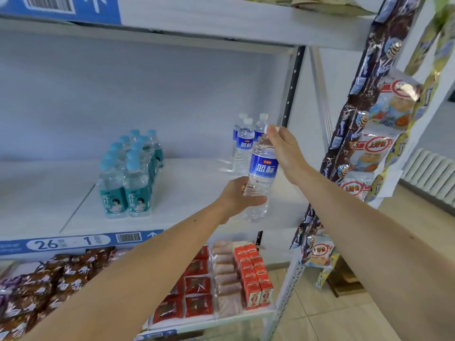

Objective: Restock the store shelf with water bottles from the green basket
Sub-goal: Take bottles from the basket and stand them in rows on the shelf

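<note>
A clear water bottle with a blue label stands upright in the air just above the front of the white shelf. My right hand pinches its cap from above. My left hand grips its lower body from the left. Behind it, at the back right of the shelf, stand three like bottles with white caps. The green basket is not in view.
A shrink-wrapped pack of teal-label bottles sits left of the middle of the shelf. Hanging snack strips crowd the right upright. Snack packs and red cartons fill the shelf below. Another shelf board runs overhead.
</note>
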{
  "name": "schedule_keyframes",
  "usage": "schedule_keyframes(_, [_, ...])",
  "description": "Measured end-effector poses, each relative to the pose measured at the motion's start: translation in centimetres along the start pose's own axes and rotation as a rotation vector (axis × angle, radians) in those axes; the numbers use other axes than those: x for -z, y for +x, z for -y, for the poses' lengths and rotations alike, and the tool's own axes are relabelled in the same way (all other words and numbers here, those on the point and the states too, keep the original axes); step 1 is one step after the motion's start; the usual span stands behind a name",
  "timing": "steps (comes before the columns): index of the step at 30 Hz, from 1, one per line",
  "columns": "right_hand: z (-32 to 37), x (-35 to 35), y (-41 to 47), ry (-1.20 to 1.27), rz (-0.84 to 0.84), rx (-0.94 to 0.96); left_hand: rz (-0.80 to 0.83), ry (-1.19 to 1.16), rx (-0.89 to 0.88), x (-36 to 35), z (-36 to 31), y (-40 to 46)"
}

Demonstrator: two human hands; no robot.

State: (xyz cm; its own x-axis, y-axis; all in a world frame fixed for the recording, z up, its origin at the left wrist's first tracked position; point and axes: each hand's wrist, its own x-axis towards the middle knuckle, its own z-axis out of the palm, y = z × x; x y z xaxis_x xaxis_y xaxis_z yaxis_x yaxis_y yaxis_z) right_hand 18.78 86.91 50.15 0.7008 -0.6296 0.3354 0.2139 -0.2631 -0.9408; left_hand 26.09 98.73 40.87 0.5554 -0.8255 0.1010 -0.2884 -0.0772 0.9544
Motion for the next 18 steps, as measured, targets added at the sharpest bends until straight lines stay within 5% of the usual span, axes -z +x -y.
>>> schedule_keyframes(11, [-5.2,2.5,8.0,0.106,0.024,0.014,-0.286,0.039,-0.024,-3.0,3.7,10.1])
schedule_keyframes(18, [-7.3,2.8,10.0,0.122,0.04,0.016,-0.303,0.037,0.018,-3.9,4.9,12.7])
